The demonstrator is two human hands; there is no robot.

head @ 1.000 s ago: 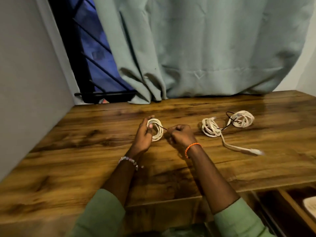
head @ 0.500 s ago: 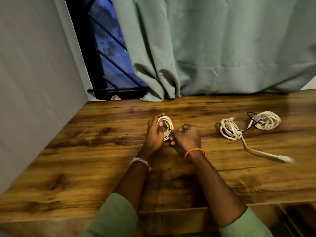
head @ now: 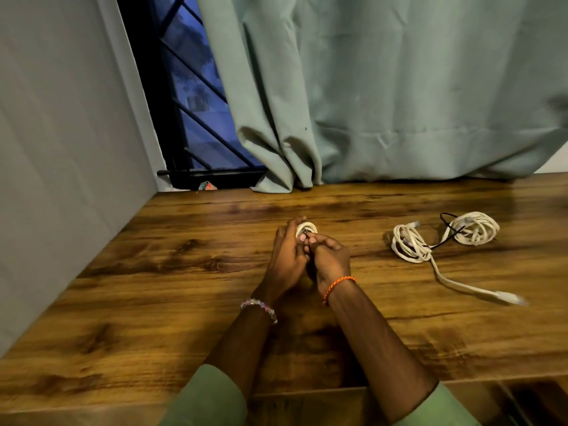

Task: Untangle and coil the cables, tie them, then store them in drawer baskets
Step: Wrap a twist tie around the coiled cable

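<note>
A small white coiled cable (head: pixel 307 228) is held upright over the wooden table (head: pixel 184 272) by my left hand (head: pixel 287 256), whose fingers curl round it. My right hand (head: pixel 329 259) presses against the left and pinches a thin black tie at the coil; most of the coil is hidden by the fingers. To the right lie two more white cable coils: one loose (head: pixel 410 245) with a flat plug end (head: pixel 507 298) trailing toward me, and one farther back (head: pixel 475 227) with a black tie (head: pixel 448 233) on it.
A grey wall (head: pixel 61 179) bounds the table on the left. A pale green curtain (head: pixel 399 103) hangs at the back beside a barred window (head: pixel 196 118). An open drawer corner (head: pixel 534 401) shows at the bottom right, below the table's front edge.
My hands have closed together around the small coil, the right hand moving left against the left hand. The view has shifted left, so the other coils appear farther right.
</note>
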